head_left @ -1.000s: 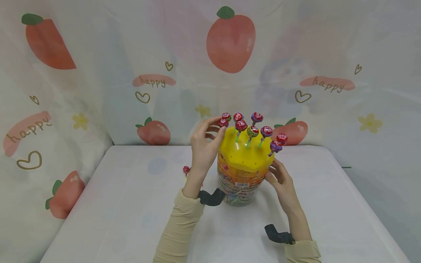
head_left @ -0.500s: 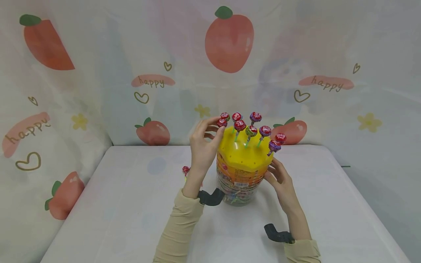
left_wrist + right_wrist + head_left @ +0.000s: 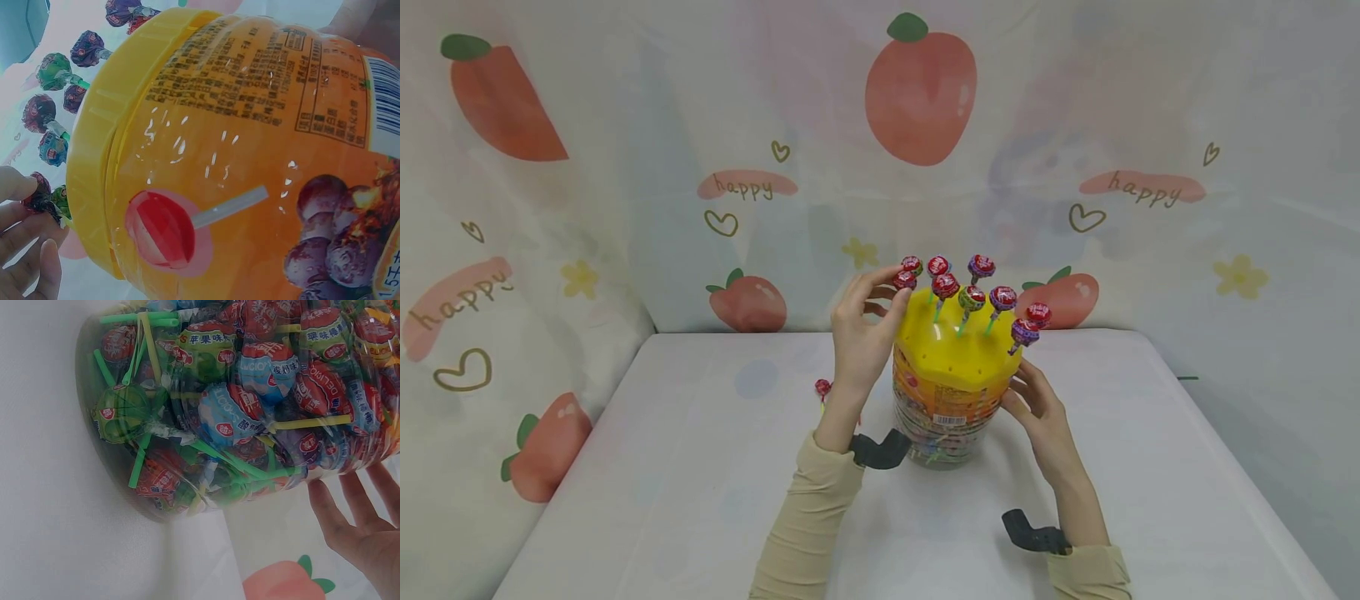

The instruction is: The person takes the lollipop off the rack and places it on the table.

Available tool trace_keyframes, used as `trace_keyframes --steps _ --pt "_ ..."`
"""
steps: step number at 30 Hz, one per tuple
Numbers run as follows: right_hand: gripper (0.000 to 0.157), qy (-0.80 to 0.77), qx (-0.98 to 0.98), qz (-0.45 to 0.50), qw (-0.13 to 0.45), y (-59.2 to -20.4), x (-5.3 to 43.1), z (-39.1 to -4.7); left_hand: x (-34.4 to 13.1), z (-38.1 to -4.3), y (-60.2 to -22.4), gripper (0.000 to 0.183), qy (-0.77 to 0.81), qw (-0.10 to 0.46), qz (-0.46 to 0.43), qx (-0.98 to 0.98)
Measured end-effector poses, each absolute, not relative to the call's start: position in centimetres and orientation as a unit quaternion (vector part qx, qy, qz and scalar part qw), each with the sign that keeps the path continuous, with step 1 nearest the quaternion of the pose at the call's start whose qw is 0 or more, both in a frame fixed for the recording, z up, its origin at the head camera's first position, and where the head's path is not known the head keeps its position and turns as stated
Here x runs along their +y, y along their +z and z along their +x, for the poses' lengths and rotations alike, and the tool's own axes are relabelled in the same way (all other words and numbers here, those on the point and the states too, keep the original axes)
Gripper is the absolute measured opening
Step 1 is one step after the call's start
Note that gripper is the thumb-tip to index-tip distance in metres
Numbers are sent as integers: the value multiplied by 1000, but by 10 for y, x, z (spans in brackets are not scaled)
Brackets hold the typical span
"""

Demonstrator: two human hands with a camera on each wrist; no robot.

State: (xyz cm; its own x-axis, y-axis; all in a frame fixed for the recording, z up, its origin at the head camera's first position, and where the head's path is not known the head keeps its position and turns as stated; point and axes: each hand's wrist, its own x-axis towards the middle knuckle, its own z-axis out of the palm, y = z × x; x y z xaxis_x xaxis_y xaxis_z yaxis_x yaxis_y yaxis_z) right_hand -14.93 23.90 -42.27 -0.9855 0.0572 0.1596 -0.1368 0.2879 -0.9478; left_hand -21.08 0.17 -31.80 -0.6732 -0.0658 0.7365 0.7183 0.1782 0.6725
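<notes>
Left hand (image 3: 863,337) up at the rim, thumb and fingers drawn into a narrow pinch on a round, dark-red, foil-wrapped lollipop (image 3: 39,192), its ball right between the tips. It's ball-end away from the yellow scalloped plastic lid (image 3: 958,354), stick-end towards it; the stick is mostly hidden, so no telling whether it's seated in a hole. Probably light and hard, this one, with a slick wrapper that could twist under the pads and a thin stick that might bend: take it just below the ball.

And across to the right hand (image 3: 1041,421): fingers loosely spread, tips against the wall of a big clear plastic jar (image 3: 925,417) with an orange label. It stands left of those tips, long axis upright, lid on top. Packed like that, it's likely heavy, smooth and slightly springy; broad contact on both sides suits it.
</notes>
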Motion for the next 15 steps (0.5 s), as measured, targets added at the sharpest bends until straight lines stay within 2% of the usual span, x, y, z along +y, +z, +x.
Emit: trace_keyframes --steps 15 --pt "57 597 -798 26 81 -424 239 -150 -7 -207 -305 28 -628 325 -229 -669"
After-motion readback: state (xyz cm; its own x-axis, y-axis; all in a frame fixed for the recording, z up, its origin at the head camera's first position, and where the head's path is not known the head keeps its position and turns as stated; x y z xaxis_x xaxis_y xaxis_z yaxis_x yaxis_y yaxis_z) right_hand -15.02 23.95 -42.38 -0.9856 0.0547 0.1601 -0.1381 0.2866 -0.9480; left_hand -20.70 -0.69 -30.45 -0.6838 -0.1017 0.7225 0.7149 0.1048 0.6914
